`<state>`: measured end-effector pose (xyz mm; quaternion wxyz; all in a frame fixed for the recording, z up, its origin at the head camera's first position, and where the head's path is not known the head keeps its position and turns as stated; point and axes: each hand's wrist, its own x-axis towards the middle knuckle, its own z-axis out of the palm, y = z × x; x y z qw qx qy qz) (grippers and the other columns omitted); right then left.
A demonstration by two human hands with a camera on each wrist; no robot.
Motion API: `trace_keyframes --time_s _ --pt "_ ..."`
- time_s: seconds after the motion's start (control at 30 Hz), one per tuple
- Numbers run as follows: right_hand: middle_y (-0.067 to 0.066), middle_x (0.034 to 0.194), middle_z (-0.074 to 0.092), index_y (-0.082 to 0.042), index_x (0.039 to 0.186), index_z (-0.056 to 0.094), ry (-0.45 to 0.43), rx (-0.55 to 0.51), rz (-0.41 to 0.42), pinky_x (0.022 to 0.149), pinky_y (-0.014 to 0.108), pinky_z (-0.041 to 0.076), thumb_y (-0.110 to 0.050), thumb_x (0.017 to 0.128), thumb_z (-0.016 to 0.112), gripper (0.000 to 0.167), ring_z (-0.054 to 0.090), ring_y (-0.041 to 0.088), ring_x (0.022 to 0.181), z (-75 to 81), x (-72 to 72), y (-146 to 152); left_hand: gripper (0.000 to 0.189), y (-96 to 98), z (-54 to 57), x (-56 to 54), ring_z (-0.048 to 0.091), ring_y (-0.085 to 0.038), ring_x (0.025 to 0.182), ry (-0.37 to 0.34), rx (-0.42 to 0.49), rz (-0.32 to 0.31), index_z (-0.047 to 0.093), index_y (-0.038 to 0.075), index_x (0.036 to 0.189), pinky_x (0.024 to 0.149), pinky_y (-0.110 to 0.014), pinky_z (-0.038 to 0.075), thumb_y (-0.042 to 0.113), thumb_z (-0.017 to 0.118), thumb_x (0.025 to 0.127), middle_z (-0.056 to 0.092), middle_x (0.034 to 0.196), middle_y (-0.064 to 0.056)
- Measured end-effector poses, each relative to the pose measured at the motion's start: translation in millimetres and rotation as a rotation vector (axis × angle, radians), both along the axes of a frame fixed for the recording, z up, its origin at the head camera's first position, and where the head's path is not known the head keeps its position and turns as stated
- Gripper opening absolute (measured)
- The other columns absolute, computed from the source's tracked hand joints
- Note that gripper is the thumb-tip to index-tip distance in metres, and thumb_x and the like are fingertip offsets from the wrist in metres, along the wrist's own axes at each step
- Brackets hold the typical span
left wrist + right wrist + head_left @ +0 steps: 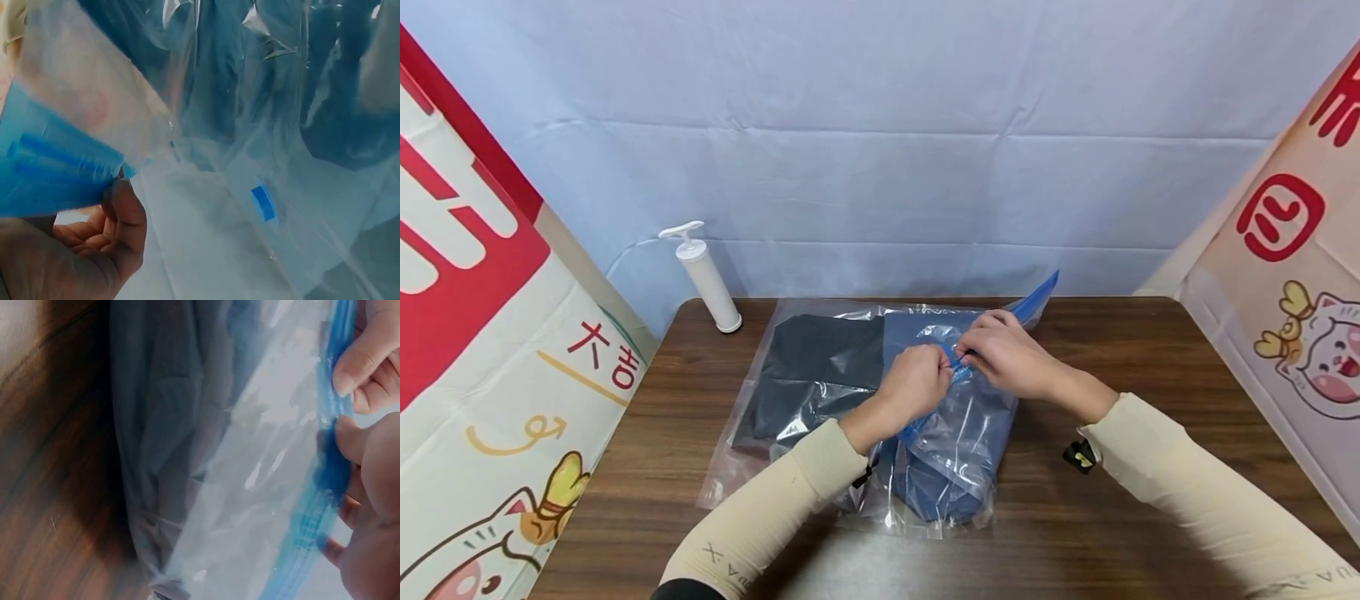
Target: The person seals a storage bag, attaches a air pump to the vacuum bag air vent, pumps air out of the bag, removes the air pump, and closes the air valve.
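Observation:
A clear storage bag with a blue zip edge lies on the table. Folded inside it are a dark garment and a blue garment. Over the blue garment, my left hand pinches the blue zip edge between thumb and fingers. Close beside it, my right hand pinches the same strip. In the right wrist view, both thumbs press along the blue zip strip, whose far end slants up past my right hand in the head view. The left wrist view shows the blue band lifted above the fingertips.
A white hand pump stands at the back left of the wooden table. Behind the table hangs a pale cloth, with printed banners on both sides. A small dark wrist device shows by the right sleeve.

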<state>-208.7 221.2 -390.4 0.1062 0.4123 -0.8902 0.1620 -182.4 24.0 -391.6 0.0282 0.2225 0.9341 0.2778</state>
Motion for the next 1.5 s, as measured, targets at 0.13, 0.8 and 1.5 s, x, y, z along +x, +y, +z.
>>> trace_keyframes --time_s 0.13,0.8,1.5 --pt "-0.002 0.092 0.07 -0.012 0.093 0.072 -0.004 -0.012 0.003 0.105 0.061 0.033 -0.003 0.09 0.075 0.01 0.061 0.025 0.097 3.2 -0.1 2.6 0.017 -0.1 -0.7 0.8 0.054 -0.01 0.06 -0.004 -0.006 -0.006 0.064 0.01 0.088 0.059 -0.025 0.045 0.017 0.063 0.103 0.059 0.074 0.001" --pt "-0.004 0.095 0.07 -0.014 0.094 0.072 -0.078 -0.012 0.001 0.108 0.068 0.027 -0.001 0.089 0.076 0.014 0.064 0.021 0.096 2.8 -9.0 23.4 0.051 15.6 4.4 -11.3 0.035 -0.007 0.048 -0.055 -0.007 -0.047 0.038 0.018 0.057 0.051 -0.022 0.029 0.017 0.071 0.096 0.031 0.051 0.008" --pt "-0.009 0.088 0.07 -0.018 0.086 0.073 -0.082 0.011 0.019 0.109 0.068 0.026 -0.005 0.083 0.083 0.017 0.064 0.02 0.094 3.7 -12.7 18.9 0.025 11.8 -6.6 -15.3 0.045 -0.007 0.052 -0.012 0.122 -0.083 0.061 0.014 0.07 0.053 -0.02 0.035 0.008 0.069 0.093 0.049 0.058 0.006"
